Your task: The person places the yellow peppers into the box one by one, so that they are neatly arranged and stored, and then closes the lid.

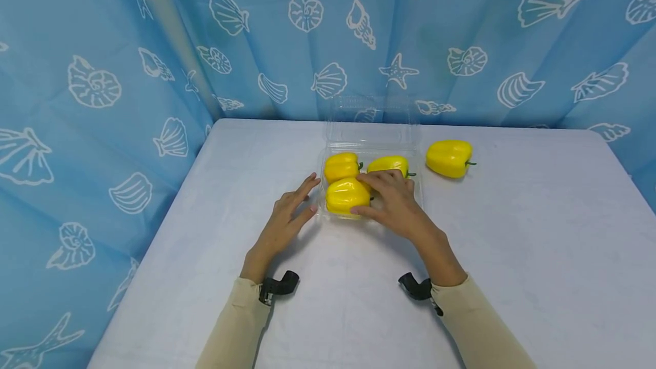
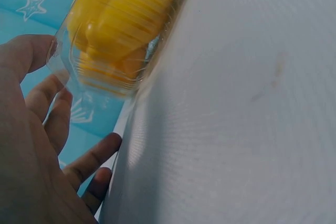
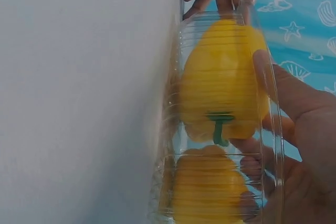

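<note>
A clear plastic clamshell container lies with its lid raised at the back. Inside are three yellow bell peppers: a front-left one, a back-left one and a back-right one partly hidden by fingers. My right hand grips the front-left pepper, thumb on its near side and fingers over its far side. Spread and fairly straight, the fingers of my left hand touch the container's left rim. Through the ridged wall the left wrist view shows yellow peppers.
Another yellow bell pepper lies on the white table, right of the container. Behind the open lid hangs a blue seashell-patterned curtain, which continues down the left side. A dark camera mount sits on each wrist.
</note>
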The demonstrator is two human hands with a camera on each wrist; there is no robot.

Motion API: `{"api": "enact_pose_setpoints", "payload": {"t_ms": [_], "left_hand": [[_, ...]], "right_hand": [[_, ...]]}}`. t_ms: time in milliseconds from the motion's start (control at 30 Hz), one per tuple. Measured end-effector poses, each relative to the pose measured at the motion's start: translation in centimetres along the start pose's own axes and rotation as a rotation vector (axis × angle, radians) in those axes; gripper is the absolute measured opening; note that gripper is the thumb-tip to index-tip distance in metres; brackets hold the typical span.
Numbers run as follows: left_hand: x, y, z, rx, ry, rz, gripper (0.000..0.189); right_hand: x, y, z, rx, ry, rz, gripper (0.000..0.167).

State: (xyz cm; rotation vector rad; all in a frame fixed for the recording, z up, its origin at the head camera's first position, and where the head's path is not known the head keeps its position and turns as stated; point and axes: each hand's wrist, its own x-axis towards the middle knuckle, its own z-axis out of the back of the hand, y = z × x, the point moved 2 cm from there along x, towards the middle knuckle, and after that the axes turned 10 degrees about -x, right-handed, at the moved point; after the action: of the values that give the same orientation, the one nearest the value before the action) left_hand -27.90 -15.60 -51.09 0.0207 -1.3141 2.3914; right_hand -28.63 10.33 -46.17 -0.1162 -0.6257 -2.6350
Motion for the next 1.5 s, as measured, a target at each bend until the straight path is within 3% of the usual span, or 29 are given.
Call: {"api": "enact_pose_setpoints", "payload": {"t_ms": [200,633,1000,1500], "left_hand": [[0.0,-0.2,0.0,0.001,0.000,-0.004,0.053],[0.1,0.0,0.0,-0.003,0.006,-0.030,0.053],[0.0,-0.2,-0.1,0.000,0.007,-0.009,0.054],[-0.1,0.0,-0.2,0.006,0.003,-0.016,0.054]], "right_hand": [[-0.1,0.0,0.2,-0.009,0.014,0.025,0.070],[-0.4,-0.7,0.9,0.084,0.070,0.023,0.068],[-1.0,-1.6,2.5,0.119,-0.063,-0.004,0.057],[-1.4,-3.6,4.0,0.071,-0.140,-0.068,0.057]]}}
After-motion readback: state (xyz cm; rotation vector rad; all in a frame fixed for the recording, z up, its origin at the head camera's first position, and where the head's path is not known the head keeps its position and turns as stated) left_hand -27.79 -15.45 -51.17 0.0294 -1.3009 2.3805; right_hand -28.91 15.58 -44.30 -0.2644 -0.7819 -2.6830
